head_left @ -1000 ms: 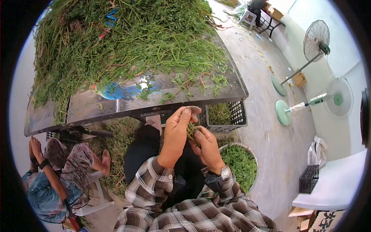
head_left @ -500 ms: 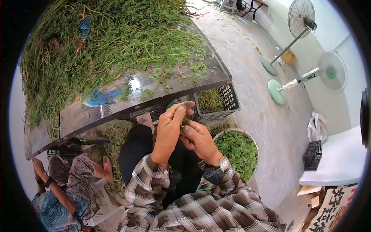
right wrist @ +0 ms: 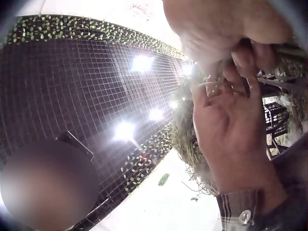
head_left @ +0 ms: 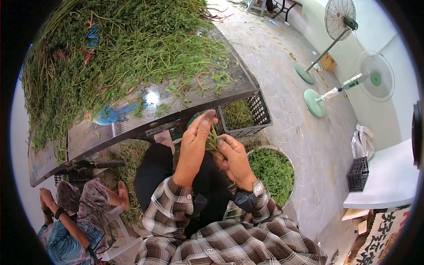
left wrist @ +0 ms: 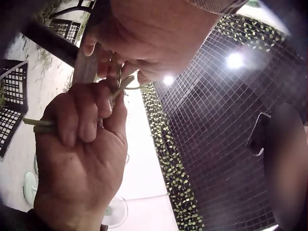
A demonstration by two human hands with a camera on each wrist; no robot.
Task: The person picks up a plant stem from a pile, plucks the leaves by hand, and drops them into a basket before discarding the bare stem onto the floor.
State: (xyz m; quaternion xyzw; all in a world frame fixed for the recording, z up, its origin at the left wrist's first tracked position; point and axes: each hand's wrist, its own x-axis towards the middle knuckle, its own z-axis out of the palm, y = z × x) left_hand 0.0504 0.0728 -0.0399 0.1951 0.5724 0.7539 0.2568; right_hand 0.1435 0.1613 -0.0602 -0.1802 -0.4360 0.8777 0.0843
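Note:
Between my two hands runs a small bunch of green stems [head_left: 212, 140], just below the table's front edge. My left hand [head_left: 193, 148] holds its upper end with thumb and fingers. The right hand [head_left: 236, 162] grips the lower part, thumb on top. From the left wrist, the right hand [left wrist: 79, 130] shows fingers curled round the stems, one cut end [left wrist: 38, 123] sticking out beside the fist. In the right wrist view the left hand [right wrist: 228, 120] has bent fingers close against the right hand [right wrist: 231, 29]; most of the stems are hidden there.
A big heap of leafy greens [head_left: 132, 57] covers much of the dark table [head_left: 176, 110]. A black crate [head_left: 247, 130] of stems stands below its corner, with a round tub [head_left: 289, 170] of leaves at right. Another person [head_left: 73, 221] sits at left. Two fans [head_left: 314, 102] stand farther right.
The right hand dipped in close to the left, then drew slightly away, so more of the stems shows between them. The head view has shifted, moving the table leftward in the picture.

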